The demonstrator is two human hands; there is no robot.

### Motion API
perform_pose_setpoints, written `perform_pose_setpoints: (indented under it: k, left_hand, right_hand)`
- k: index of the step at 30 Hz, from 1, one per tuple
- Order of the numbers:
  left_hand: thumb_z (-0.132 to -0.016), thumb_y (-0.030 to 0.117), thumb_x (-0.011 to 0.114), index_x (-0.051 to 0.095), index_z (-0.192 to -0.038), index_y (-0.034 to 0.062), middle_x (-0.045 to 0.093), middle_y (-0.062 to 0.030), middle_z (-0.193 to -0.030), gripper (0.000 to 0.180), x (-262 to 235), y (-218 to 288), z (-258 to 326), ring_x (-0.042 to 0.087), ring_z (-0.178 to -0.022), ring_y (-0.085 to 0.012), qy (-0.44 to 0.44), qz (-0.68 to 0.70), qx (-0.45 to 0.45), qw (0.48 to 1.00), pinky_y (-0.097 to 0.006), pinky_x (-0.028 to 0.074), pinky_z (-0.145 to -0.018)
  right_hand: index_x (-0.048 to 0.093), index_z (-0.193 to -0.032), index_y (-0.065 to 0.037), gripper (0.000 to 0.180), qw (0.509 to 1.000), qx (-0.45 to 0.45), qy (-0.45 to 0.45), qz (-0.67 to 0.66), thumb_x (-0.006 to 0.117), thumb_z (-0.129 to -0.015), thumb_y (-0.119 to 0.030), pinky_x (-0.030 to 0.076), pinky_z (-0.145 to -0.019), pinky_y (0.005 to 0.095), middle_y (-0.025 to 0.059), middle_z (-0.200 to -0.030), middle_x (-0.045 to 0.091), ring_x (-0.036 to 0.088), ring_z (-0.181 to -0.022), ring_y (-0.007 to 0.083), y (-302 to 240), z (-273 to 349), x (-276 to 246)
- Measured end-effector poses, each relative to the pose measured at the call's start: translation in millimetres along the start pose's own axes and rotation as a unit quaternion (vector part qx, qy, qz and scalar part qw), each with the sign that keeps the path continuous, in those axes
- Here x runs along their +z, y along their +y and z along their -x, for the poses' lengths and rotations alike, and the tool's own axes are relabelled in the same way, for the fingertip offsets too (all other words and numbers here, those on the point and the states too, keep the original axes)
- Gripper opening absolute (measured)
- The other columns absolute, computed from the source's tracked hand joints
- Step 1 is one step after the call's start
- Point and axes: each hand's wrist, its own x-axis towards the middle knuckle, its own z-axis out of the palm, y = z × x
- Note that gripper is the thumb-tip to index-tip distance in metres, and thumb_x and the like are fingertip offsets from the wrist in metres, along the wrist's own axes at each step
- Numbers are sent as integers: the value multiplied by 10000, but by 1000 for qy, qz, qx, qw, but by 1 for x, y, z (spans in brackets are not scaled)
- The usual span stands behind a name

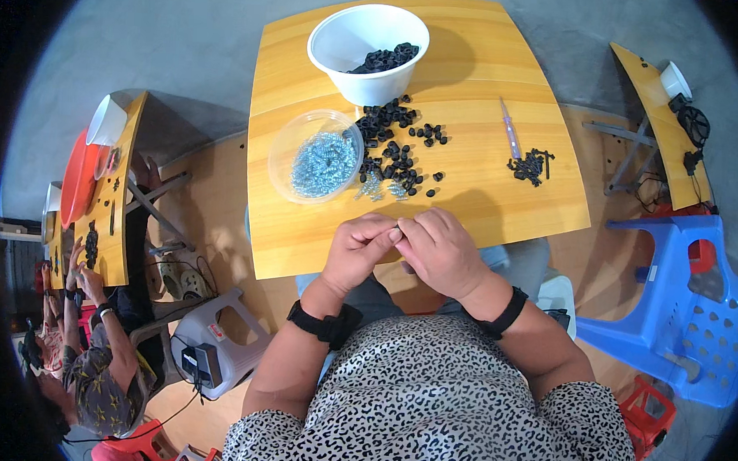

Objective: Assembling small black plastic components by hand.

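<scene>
My left hand [358, 251] and my right hand [442, 250] meet at the near edge of a yellow wooden table [485, 203], fingertips pinched together on a small part that the fingers hide. Just beyond them lies a loose heap of small black parts [397, 145] mixed with a few silver screws [377, 187]. A clear round tub [290, 140] of silver screws stands to the left of the heap. A white bowl [367, 82] holding more black parts stands at the far side.
A purple pen-like tool [510, 131] and a small pile of assembled black pieces [531, 165] lie at the table's right. A blue plastic chair [695, 311] stands to the right, a grey stool [216, 347] to the left. Another person [99, 367] works at a table on the left.
</scene>
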Motion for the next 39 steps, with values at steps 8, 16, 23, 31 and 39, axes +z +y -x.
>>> perform_pose_setpoints:
  k: [8, 16, 23, 31, 39]
  left_hand:
    - [-915, 87, 649, 720, -997, -7, 696, -88, -918, 144, 5, 7, -1, 613, -859, -169, 27, 37, -12, 999, -290, 481, -782]
    - [-931, 136, 641, 723, -976, -10, 696, -78, -912, 173, 2, 3, -1, 611, -867, -150, 24, 53, -29, 998, -278, 483, -788]
    - [-931, 122, 638, 721, -992, -12, 694, -80, -929, 169, 1, 3, -1, 613, -865, -143, 28, 70, -22, 997, -278, 488, -795]
    - [-929, 84, 630, 717, -1009, -13, 694, -86, -939, 153, -1, -2, -1, 618, -870, -148, 34, 103, -37, 993, -280, 492, -804]
    - [-926, 88, 635, 714, -1017, -11, 693, -86, -931, 156, 0, 0, -2, 617, -868, -162, 36, 67, -24, 997, -288, 490, -802]
  right_hand:
    - [575, -1027, -25, 296, 997, 63, 20, -43, 688, -775, -129, 466, -714, 410, 121, -841, 519, 549, -797, 313, 0, -1, -1]
    - [595, -1132, -18, 393, 997, 68, 0, -25, 701, -769, -125, 469, -713, 409, 110, -868, 533, 554, -811, 302, 1, -1, -4]
    - [606, -1098, -16, 368, 999, 46, -6, -19, 709, -760, -119, 473, -724, 410, 102, -869, 538, 558, -811, 298, 2, -6, -3]
    - [601, -1085, 0, 342, 998, 58, 6, -34, 696, -773, -106, 476, -768, 419, 120, -926, 559, 566, -855, 315, 0, -9, 2]
    - [591, -1093, 29, 359, 999, 41, 7, -9, 684, -770, -97, 478, -771, 421, 131, -915, 553, 567, -850, 316, -4, -7, 4]
